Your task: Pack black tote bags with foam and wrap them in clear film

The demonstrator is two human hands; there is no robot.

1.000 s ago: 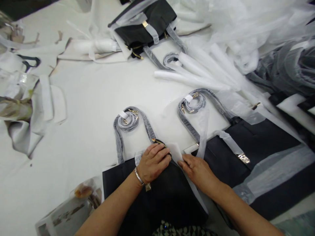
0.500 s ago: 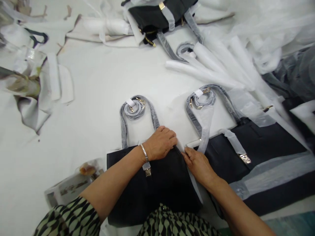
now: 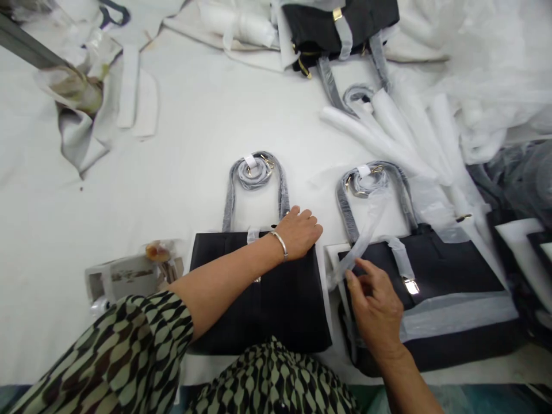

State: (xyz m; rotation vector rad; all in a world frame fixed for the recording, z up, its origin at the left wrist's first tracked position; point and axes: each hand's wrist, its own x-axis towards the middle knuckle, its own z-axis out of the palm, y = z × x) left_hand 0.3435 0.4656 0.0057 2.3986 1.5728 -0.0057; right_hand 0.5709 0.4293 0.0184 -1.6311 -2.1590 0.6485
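A black handbag [image 3: 284,310] lies flat in front of me, its wrapped handles [image 3: 230,198] pointing away and a coiled strap [image 3: 254,173] between them. My left hand [image 3: 301,233], with a bracelet at the wrist, curls over the bag's top right corner; its fingertips are hidden. To the right is a second black handbag [image 3: 457,261], with wrapped handles and a gold clasp [image 3: 411,286]. At this bag's left edge, the thumb and forefinger of my right hand [image 3: 377,307] close on a translucent plastic strip [image 3: 364,238] that runs over the handle.
A third black bag [image 3: 366,23] lies at the back. White rolls [image 3: 379,135] and crumpled plastic [image 3: 495,63] cover the right side. At the left are a clear-wrapped package [image 3: 135,276] and off-white material scraps [image 3: 81,144].
My right hand has left the first bag's side and moved right to the plastic strip, whose lower end has shifted left. My left hand stays at the first bag's top corner. The view has shifted.
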